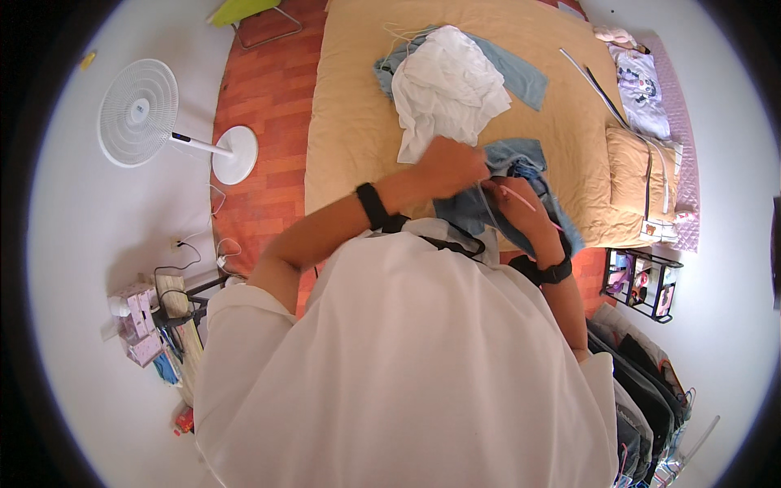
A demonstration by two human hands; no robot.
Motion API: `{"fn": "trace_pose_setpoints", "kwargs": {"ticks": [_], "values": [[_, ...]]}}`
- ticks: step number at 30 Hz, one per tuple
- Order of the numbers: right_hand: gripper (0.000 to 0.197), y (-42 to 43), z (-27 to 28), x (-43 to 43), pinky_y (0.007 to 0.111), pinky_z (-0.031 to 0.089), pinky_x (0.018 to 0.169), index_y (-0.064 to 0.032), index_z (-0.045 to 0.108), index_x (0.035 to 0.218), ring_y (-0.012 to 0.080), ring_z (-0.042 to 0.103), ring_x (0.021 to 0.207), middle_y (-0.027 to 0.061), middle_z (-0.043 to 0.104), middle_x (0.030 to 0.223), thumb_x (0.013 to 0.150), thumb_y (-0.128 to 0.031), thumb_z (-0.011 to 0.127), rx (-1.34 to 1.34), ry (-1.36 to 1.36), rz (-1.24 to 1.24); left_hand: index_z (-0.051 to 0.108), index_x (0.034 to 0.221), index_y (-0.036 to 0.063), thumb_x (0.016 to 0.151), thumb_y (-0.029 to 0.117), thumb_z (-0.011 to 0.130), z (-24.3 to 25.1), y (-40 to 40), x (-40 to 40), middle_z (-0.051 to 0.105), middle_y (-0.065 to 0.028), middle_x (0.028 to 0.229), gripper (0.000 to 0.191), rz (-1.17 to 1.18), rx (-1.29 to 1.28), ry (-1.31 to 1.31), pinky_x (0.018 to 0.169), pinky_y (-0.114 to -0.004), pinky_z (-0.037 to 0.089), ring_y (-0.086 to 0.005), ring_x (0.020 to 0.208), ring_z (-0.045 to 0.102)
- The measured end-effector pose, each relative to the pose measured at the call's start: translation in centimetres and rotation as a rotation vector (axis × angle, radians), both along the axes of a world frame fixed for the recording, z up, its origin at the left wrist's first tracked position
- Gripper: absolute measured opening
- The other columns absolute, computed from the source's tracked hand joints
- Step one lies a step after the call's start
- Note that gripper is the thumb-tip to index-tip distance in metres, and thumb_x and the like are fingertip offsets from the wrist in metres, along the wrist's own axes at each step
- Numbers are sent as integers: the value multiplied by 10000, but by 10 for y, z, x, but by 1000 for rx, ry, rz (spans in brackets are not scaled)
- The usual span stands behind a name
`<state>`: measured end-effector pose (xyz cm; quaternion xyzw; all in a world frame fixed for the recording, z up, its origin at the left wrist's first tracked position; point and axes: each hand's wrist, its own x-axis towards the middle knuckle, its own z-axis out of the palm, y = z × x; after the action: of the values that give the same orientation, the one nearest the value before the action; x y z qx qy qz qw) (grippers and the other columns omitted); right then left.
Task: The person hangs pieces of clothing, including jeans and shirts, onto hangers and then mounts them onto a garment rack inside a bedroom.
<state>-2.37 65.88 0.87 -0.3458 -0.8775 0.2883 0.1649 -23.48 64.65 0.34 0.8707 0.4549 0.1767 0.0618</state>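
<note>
My right hand (523, 206) is closed around a thin pink clothes hanger (518, 198), of which only short lengths show. Blue denim garments (515, 152) lie bunched around and beneath that hand at the bed's near edge. Just left of it, my left hand (448, 165) is curled and slightly blurred; its fingertips are hidden, so I cannot tell what it grips. A pale thin strip hangs between the two hands. Beyond them a crumpled white garment (448, 85) lies over a light blue denim garment (515, 70) on the bed.
The bed (348, 122) has a tan cover. Pale yellow hangers (403, 36) poke out by the white garment. Belts (601, 91) and a pillow (628, 168) lie at right. A white fan (235, 155) stands left, a black cart (640, 283) right, hanging clothes (647, 390) lower right.
</note>
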Motion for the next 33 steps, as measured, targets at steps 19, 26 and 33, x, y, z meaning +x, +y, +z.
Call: {"fn": "trace_pose_setpoints", "kwargs": {"ticks": [19,26,33], "values": [[505,31,89,94,263,330,503,-22,575,607,81,415,516,7,515,535,967,-366,489,-257,211,-550,573,834,103,871,304,592,4,-10,-1,543,-64,730,205,-9,-178,-304,562,-371,439,-261,672,578],[526,29,69,117,262,347,534,-31,581,634,90,443,553,4,549,589,973,-411,454,-350,338,-588,572,805,89,828,261,642,26,19,4,522,-57,730,187,-97,99,-218,561,-362,432,-238,667,546],[524,6,36,59,306,391,500,-27,620,619,140,498,513,44,522,516,942,-425,511,-348,362,-568,556,1039,75,842,247,635,53,25,59,584,-114,811,274,-236,-52,-618,642,-402,454,-301,746,572]]}}
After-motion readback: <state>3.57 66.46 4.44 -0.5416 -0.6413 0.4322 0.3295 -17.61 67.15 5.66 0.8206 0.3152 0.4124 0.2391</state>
